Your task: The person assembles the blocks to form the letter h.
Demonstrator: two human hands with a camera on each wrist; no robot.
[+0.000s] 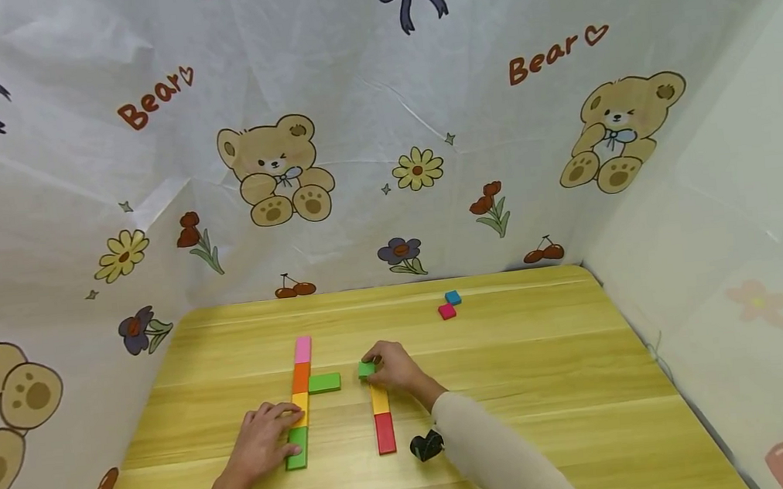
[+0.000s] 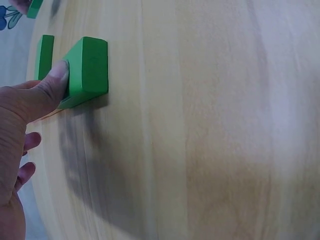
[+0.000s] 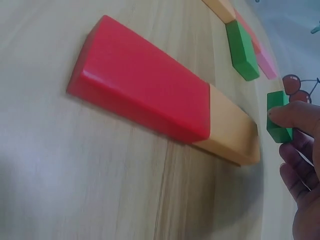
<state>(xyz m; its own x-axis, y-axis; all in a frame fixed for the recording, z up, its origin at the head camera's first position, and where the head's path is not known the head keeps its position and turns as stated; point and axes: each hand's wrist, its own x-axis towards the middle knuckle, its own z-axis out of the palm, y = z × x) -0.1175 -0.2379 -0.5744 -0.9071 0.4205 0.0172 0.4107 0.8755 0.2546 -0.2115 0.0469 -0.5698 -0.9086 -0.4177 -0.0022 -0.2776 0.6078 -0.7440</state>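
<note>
My right hand (image 1: pixel 397 368) pinches a small green block (image 1: pixel 365 370) between thumb and fingers, at the far end of a short row. That row has a yellow block (image 1: pixel 380 402) and, nearer me, a red block (image 1: pixel 385 434); in the right wrist view the held block (image 3: pixel 276 102) appears beyond the yellow one. My left hand (image 1: pixel 258 442) rests on a longer row, its thumb on the near green block (image 1: pixel 297 458) and fingertips at the yellow block (image 1: pixel 300 420). Orange (image 1: pixel 301 377) and pink (image 1: pixel 303 349) blocks continue this row. Another green block (image 1: pixel 324 383) juts rightward from the orange one.
Two small pieces, one blue (image 1: pixel 453 297) and one pinkish red (image 1: pixel 447 312), lie near the back of the wooden table (image 1: pixel 528 372). A black device (image 1: pixel 426 446) sits by my right sleeve. Patterned cloth (image 1: pixel 363 239) hangs behind the table.
</note>
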